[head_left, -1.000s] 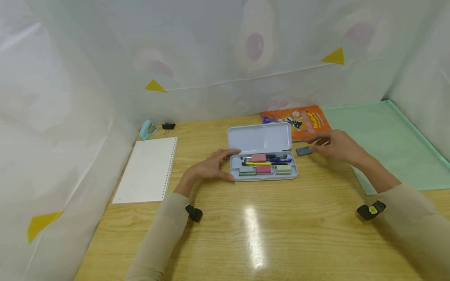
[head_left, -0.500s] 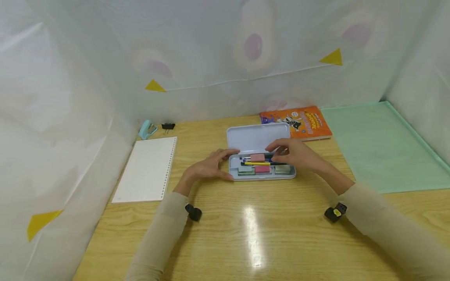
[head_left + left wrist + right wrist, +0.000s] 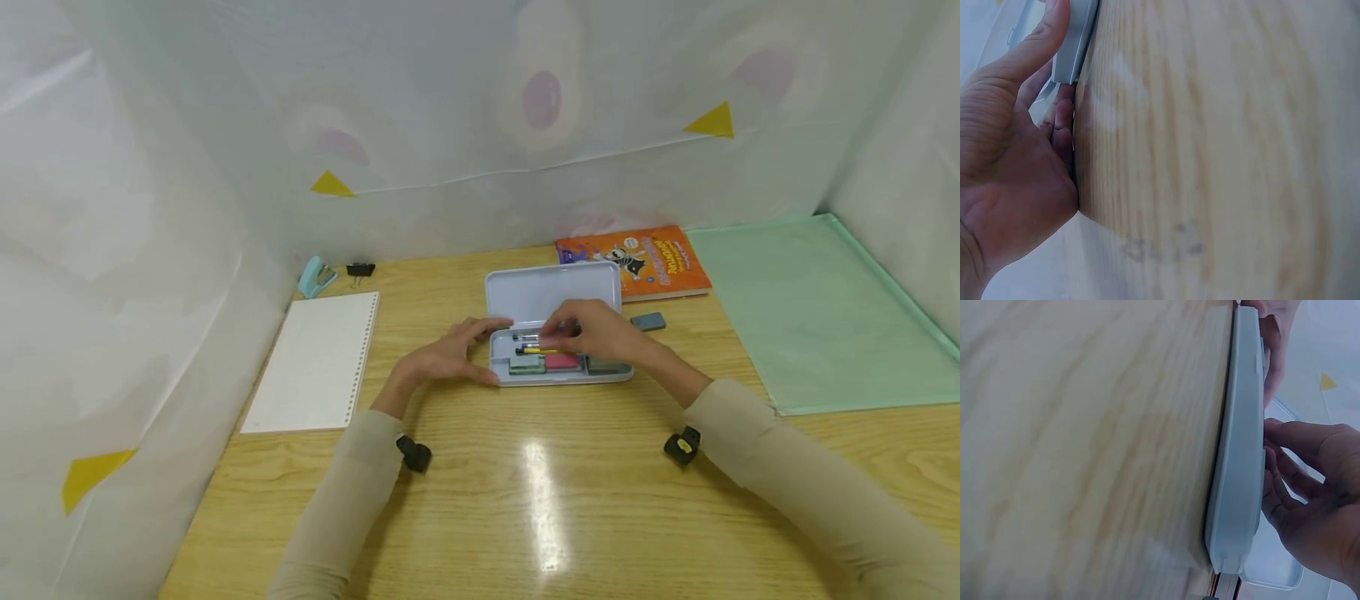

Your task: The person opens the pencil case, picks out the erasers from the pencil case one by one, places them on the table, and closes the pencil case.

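Observation:
A pale blue pencil case lies open on the wooden table, its lid tilted back. Inside are pens, a yellow marker and several erasers. My left hand grips the case's left end, thumb on its rim. My right hand reaches into the tray, and its fingertips pinch the pink eraser lying on the pens. In the right wrist view the case's side wall shows, with the right hand's curled fingers over it.
A blue-grey eraser lies on the table just right of the case. Behind it is an orange book, and a green mat is at far right. At left are a spiral notebook, a blue stapler and a binder clip.
My right hand left the blue-grey eraser on the table and moved left into the case onto the pink eraser. The left hand has stayed on the case.

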